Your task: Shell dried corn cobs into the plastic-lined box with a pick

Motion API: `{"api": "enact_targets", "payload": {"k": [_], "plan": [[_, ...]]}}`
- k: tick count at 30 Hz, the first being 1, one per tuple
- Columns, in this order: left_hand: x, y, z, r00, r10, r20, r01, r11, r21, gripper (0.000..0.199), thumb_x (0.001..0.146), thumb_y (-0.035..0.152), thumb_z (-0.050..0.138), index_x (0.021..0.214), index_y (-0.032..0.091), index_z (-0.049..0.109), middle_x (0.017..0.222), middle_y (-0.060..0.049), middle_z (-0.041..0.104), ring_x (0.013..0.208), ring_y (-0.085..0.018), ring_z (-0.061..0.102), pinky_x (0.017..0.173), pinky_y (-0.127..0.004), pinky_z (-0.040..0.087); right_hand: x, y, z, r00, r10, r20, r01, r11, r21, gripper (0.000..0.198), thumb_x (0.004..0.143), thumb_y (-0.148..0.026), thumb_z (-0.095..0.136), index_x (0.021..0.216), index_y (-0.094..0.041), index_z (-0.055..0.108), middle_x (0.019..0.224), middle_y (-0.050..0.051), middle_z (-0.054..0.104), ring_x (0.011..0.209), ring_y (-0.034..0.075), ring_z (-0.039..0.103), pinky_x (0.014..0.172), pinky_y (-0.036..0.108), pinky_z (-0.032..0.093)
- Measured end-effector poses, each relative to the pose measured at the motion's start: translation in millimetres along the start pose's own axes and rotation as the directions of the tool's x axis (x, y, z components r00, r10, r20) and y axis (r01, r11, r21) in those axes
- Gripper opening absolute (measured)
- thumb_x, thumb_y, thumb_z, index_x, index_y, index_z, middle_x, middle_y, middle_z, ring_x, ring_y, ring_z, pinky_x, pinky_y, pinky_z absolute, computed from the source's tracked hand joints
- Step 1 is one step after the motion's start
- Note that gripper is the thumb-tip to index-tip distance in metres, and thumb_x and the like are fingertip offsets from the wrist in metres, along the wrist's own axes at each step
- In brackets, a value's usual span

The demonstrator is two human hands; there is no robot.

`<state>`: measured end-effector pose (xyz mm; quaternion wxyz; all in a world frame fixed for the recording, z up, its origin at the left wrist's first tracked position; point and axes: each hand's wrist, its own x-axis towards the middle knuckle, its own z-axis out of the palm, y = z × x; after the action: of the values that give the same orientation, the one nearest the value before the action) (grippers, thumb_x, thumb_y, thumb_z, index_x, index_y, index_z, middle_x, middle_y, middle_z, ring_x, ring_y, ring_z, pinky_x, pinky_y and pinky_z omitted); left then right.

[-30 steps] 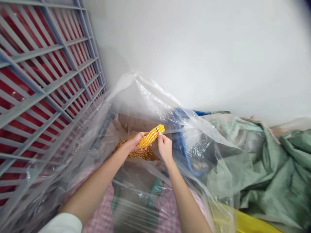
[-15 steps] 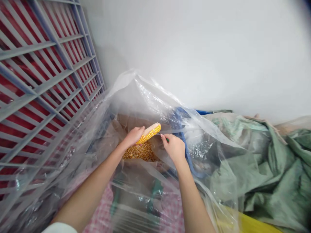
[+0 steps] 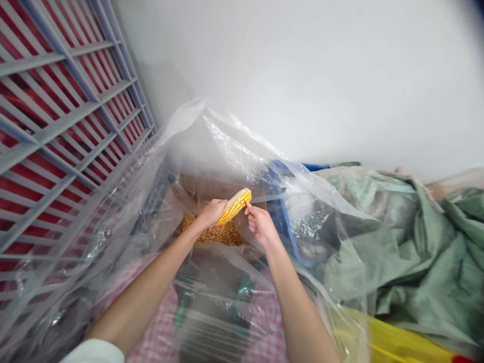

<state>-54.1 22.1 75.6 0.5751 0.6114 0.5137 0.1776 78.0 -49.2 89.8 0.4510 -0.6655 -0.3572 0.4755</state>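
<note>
My left hand [image 3: 212,213] is closed around the lower end of a yellow corn cob [image 3: 235,205], which tilts up to the right. Along its upper side a pale strip is bare of kernels. My right hand [image 3: 259,222] is closed in a pinch at the cob's right side, near its tip. The slim, green-handled tool with a dark shaft seen in that hand a moment before is almost wholly hidden by the fingers now. Beneath both hands, loose corn kernels [image 3: 221,235] lie in a cardboard-lined container.
Clear plastic sheeting [image 3: 189,123] drapes around the container. A blue plastic crate rim [image 3: 284,212] shows at right. Crumpled green sacks [image 3: 423,252] and a yellow bag [image 3: 397,340] lie farther right. A slatted grey-purple crate [image 3: 85,108] stands left, and a white wall [image 3: 302,75] rises behind.
My right hand has turned and come closer to the cob's tip, so the tool's shaft and green handle no longer show plainly. My left hand still holds the cob. The view has shifted slightly.
</note>
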Motion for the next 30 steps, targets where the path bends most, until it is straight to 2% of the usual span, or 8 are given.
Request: {"api": "enact_targets", "payload": {"k": [5, 9, 11, 13, 15, 16, 24, 30], "plan": [[-1.1, 4.8, 3.7, 0.996, -0.015, 0.090, 0.023, 0.996, -0.084, 0.035, 0.076, 0.038, 0.030, 0.076, 0.014, 0.056, 0.056, -0.003, 0.057, 0.044, -0.014, 0.051, 0.039, -0.025, 0.040, -1.4, -9.7, -4.8, 0.975, 0.058, 0.213, -0.080, 0.992, 0.096, 0.027, 0.085, -0.026, 0.027, 0.059, -0.021, 0.030, 0.043, -0.010, 0.014, 0.035, 0.007, 0.012, 0.037, 0.019, 0.019], [-1.5, 11.0, 0.8, 0.999, 0.034, 0.009, -0.033, 0.998, -0.050, 0.036, 0.075, 0.042, 0.032, 0.071, 0.015, 0.055, 0.057, -0.002, 0.054, 0.050, -0.015, 0.051, 0.041, -0.024, 0.039, -11.1, -17.3, -7.7, 0.997, -0.070, 0.034, 0.076, 0.971, -0.228, 0.034, 0.086, -0.038, 0.031, 0.060, -0.018, 0.040, 0.044, -0.008, 0.024, 0.038, 0.006, 0.020, 0.042, 0.020, 0.018], [-0.2, 13.8, -4.2, 0.993, 0.078, -0.093, -0.078, 0.997, 0.006, 0.033, 0.074, 0.042, 0.035, 0.061, 0.015, 0.050, 0.055, -0.001, 0.050, 0.054, -0.014, 0.049, 0.044, -0.022, 0.038, -16.9, -20.1, -9.0, 0.976, -0.197, -0.095, 0.124, 0.856, -0.502, 0.033, 0.084, -0.040, 0.039, 0.062, -0.017, 0.048, 0.048, -0.005, 0.037, 0.042, 0.005, 0.027, 0.046, 0.021, 0.016], [2.2, 15.3, -10.8, 0.974, 0.124, -0.192, -0.112, 0.991, 0.070, 0.032, 0.073, 0.041, 0.038, 0.054, 0.016, 0.045, 0.054, -0.001, 0.047, 0.060, -0.015, 0.048, 0.049, -0.022, 0.037, -21.9, -22.2, -9.5, 0.939, -0.306, -0.159, 0.091, 0.666, -0.741, 0.031, 0.084, -0.039, 0.040, 0.068, -0.017, 0.055, 0.054, -0.002, 0.047, 0.045, 0.006, 0.032, 0.049, 0.023, 0.014], [5.0, 15.8, -17.9, 0.952, 0.140, -0.273, -0.113, 0.987, 0.113, 0.032, 0.073, 0.041, 0.038, 0.053, 0.016, 0.043, 0.053, -0.001, 0.045, 0.064, -0.016, 0.048, 0.053, -0.022, 0.037, -24.8, -23.8, -9.7, 0.903, -0.385, -0.190, 0.012, 0.464, -0.886, 0.033, 0.087, -0.038, 0.036, 0.074, -0.019, 0.059, 0.058, 0.001, 0.055, 0.046, 0.006, 0.038, 0.050, 0.025, 0.012], [6.2, 15.9, -20.9, 0.946, 0.133, -0.297, -0.101, 0.988, 0.121, 0.032, 0.074, 0.041, 0.037, 0.055, 0.016, 0.044, 0.054, -0.002, 0.046, 0.064, -0.016, 0.049, 0.052, -0.023, 0.037, -25.3, -24.4, -10.0, 0.895, -0.397, -0.201, -0.017, 0.421, -0.907, 0.035, 0.087, -0.038, 0.034, 0.076, -0.019, 0.061, 0.060, 0.002, 0.057, 0.047, 0.007, 0.040, 0.050, 0.025, 0.012], [1.1, 23.4, -24.2, 0.986, 0.085, -0.144, -0.068, 0.990, 0.123, 0.034, 0.073, 0.044, 0.035, 0.062, 0.015, 0.051, 0.056, 0.000, 0.048, 0.053, -0.015, 0.048, 0.041, -0.024, 0.037, -19.6, -27.2, -16.8, 0.899, -0.392, -0.197, -0.012, 0.427, -0.904, 0.034, 0.087, -0.042, 0.034, 0.086, -0.026, 0.065, 0.074, 0.001, 0.064, 0.054, 0.008, 0.049, 0.051, 0.024, 0.016], [-1.3, 22.9, -22.3, 0.971, 0.216, -0.099, -0.183, 0.947, 0.264, 0.031, 0.074, 0.036, 0.036, 0.050, 0.017, 0.038, 0.050, 0.002, 0.037, 0.054, -0.012, 0.039, 0.049, -0.022, 0.028, -21.4, -28.1, -14.4, 0.923, -0.341, -0.179, -0.040, 0.379, -0.924, 0.036, 0.086, -0.041, 0.034, 0.082, -0.024, 0.065, 0.068, 0.004, 0.064, 0.053, 0.010, 0.051, 0.051, 0.024, 0.020]]}}
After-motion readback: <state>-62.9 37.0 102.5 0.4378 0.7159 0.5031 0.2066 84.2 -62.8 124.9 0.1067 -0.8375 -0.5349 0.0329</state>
